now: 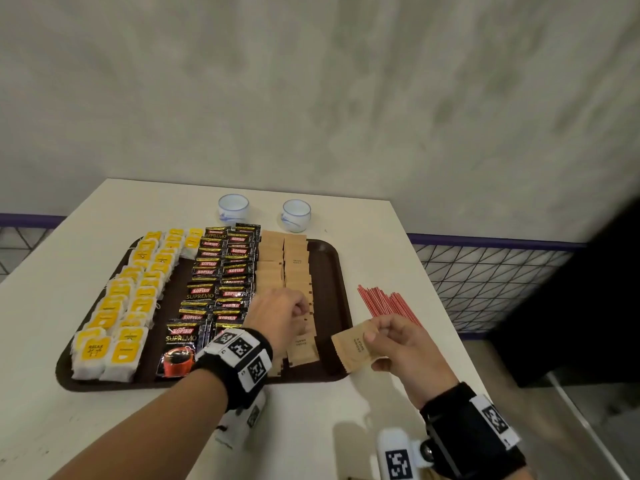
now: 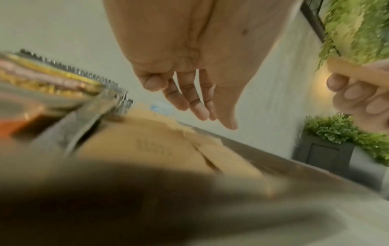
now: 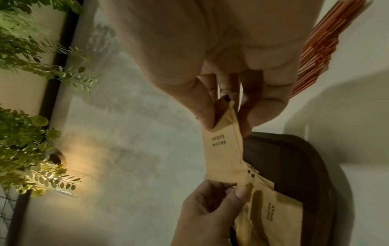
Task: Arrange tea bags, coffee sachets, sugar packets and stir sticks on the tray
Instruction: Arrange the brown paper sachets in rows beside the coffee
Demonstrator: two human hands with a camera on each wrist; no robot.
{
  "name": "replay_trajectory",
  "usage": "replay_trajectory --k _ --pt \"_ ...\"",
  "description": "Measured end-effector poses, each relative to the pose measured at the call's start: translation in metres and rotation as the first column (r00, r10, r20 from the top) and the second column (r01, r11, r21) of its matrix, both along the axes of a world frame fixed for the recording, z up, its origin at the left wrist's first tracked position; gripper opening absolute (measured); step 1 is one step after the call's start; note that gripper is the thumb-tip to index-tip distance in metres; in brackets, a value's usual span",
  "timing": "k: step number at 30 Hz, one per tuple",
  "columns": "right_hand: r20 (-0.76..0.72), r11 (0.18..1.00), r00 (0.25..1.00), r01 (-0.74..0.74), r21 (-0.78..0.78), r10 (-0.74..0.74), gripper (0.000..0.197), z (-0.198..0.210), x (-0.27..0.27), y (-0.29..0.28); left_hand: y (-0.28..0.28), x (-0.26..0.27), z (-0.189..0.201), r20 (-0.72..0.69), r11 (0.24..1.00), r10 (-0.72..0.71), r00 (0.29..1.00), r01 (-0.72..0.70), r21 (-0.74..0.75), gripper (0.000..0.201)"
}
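A brown tray [image 1: 332, 271] holds rows of yellow tea bags [image 1: 131, 306], black coffee sachets [image 1: 221, 271] and brown sugar packets [image 1: 284, 261]. My left hand [image 1: 303, 311] hovers low over the near end of the sugar rows. Its fingers [image 2: 189, 103] hang loosely curled and hold nothing. My right hand [image 1: 381, 332] is just off the tray's right edge and pinches a brown sugar packet [image 1: 355, 344] between thumb and fingers [image 3: 225, 116]. The packet [image 3: 221, 149] is printed "brown sugar". Red stir sticks [image 1: 384, 303] lie in a bundle on the table, right of the tray and behind my right hand.
Two small white cups [image 1: 233, 206] [image 1: 296, 214] stand behind the tray. The white table [image 1: 104, 427] ends close to the right of the sticks, with a wire mesh fence [image 1: 485, 271] beyond. Green plants [image 2: 336, 131] show in the wrist views.
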State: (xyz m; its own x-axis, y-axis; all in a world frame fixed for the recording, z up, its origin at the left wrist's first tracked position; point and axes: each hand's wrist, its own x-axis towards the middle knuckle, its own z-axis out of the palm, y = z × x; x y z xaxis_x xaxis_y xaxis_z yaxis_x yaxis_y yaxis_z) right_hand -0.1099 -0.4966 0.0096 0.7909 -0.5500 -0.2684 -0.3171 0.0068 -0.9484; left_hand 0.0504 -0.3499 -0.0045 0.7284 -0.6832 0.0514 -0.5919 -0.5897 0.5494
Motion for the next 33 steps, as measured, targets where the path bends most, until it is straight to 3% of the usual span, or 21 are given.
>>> replay_trajectory --k 2,4,7,10,14,17,20,26,29,33 --pt "0.044 0.998 0.999 -0.011 0.06 0.009 0.007 0.003 0.001 0.0 0.004 -0.001 0.007 -0.034 0.998 -0.013 0.999 0.011 -0.067 0.009" --pt "0.079 0.993 0.996 -0.038 0.11 0.03 0.008 0.006 0.003 0.002 0.009 -0.005 0.019 -0.159 0.987 -0.069 0.985 0.044 -0.154 0.002" --pt "0.137 0.985 0.989 -0.083 0.15 0.063 0.006 0.01 0.01 0.006 0.015 -0.017 0.038 -0.341 0.956 -0.207 0.917 0.116 -0.269 0.006" --pt "0.173 0.983 0.98 -0.125 0.132 0.101 0.01 0.015 0.017 0.013 0.022 -0.026 0.045 -0.429 0.942 -0.279 0.859 0.157 -0.297 0.012" --pt "0.198 0.984 0.967 -0.17 0.045 0.158 0.023 0.024 0.018 0.022 0.03 -0.031 0.046 -0.525 0.936 -0.251 0.813 0.067 -0.345 0.021" --pt "0.174 0.964 0.95 -0.242 -0.109 0.259 0.032 0.031 0.017 0.025 0.034 -0.027 0.046 -0.479 0.934 -0.232 0.847 0.057 -0.352 0.023" --pt "0.134 0.929 0.936 -0.289 -0.23 0.324 0.029 0.035 0.018 0.029 0.036 -0.024 0.046 -0.403 0.931 -0.198 0.893 0.042 -0.363 0.025" --pt "0.067 0.904 0.955 -0.247 -0.348 0.287 0.013 0.031 0.023 0.029 0.035 -0.021 0.05 -0.372 0.94 -0.178 0.911 0.046 -0.338 0.027" --pt "-0.021 0.882 0.968 -0.237 -0.407 0.25 0.018 0.025 0.032 0.027 0.027 -0.02 0.053 -0.332 0.955 -0.166 0.929 0.066 -0.291 0.026" --pt "-0.197 0.905 0.968 -0.222 -0.364 0.158 0.032 0.009 0.044 0.02 0.027 -0.008 0.048 -0.248 0.979 -0.02 0.969 -0.031 -0.2 0.019"
